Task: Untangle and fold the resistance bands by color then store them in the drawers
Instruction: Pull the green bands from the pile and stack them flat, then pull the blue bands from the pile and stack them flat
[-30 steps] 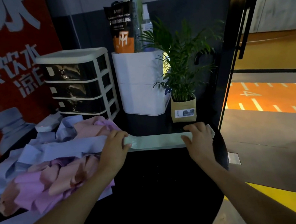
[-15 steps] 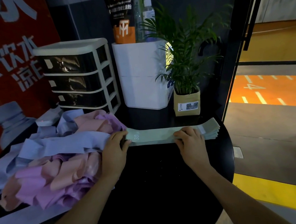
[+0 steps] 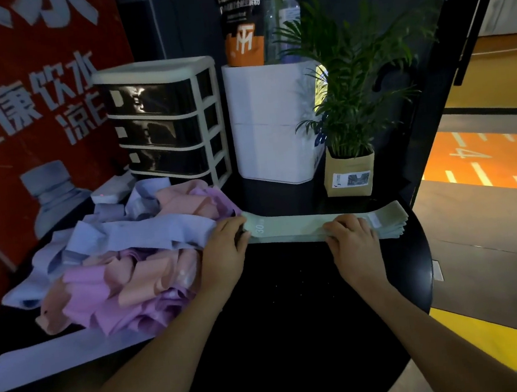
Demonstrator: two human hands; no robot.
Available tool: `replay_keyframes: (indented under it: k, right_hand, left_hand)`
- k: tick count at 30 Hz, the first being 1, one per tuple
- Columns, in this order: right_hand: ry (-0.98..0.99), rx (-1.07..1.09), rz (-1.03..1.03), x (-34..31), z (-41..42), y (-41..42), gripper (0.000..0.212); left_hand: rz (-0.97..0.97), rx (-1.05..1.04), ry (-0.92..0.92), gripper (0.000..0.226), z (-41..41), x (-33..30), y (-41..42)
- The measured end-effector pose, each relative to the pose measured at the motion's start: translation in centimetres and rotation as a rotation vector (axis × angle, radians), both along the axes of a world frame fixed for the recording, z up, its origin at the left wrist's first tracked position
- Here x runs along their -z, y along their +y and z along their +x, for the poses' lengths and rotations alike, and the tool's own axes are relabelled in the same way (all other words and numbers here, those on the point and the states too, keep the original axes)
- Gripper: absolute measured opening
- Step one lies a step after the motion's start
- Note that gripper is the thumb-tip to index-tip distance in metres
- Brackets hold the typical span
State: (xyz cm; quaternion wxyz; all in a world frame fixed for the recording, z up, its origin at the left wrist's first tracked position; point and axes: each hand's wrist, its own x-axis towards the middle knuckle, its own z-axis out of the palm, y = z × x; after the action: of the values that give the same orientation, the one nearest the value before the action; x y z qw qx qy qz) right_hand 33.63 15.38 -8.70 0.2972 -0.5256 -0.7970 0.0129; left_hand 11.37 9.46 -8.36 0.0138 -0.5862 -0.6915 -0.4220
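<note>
A flat stack of pale green resistance bands (image 3: 295, 228) lies across the far side of the round black table (image 3: 295, 319). My left hand (image 3: 224, 250) holds its left end, thumb on the band by the "30" mark. My right hand (image 3: 352, 238) grips the stack further right, fingers curled over its near edge; the right end sticks out past it. A tangled heap of blue, pink and purple bands (image 3: 123, 261) fills the table's left side. The white drawer unit with dark drawers (image 3: 163, 126), all closed, stands behind the heap.
A white bin (image 3: 269, 124) holding a black-orange pouch and bottles stands behind the green stack. A potted plant in a paper bag (image 3: 350, 173) is to its right. A red poster wall runs along the left. The table edge drops off to the right.
My right hand slid leftward along the green stack, leaving more of its right end uncovered. The left hand stayed at the left end. The camera moved closer.
</note>
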Motion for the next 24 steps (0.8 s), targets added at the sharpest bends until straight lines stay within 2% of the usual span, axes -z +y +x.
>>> replay_keyframes:
  k: [8,12,16,19,20,24]
  right_hand:
    - [0.07,-0.053,-0.076,-1.9,-3.5,-1.5,0.032]
    - [0.109,-0.181,-0.044,-3.3,-7.6,-2.6,0.032]
    - [0.129,-0.3,-0.025,-3.6,-11.6,-3.7,0.03]
    - [0.131,-0.37,-0.091,-4.1,-14.5,-4.5,0.032]
    - [0.13,-0.395,-0.133,-4.5,-15.4,-4.9,0.039]
    - [0.007,-0.518,-0.415,-5.8,-18.6,-6.4,0.089]
  left_hand:
    - [0.012,0.137,-0.173,0.021,-0.4,-3.8,-1.4]
    - [0.043,0.176,-0.074,0.027,-2.4,-6.2,-4.0]
    - [0.016,0.045,-0.004,0.027,-6.6,-6.8,-7.6]
    - [-0.011,-0.067,0.041,0.032,-10.9,-6.6,-10.4]
    - [-0.021,-0.112,0.037,0.034,-12.2,-6.6,-11.3]
    - [-0.078,-0.271,0.003,0.049,-16.4,-6.1,-14.7]
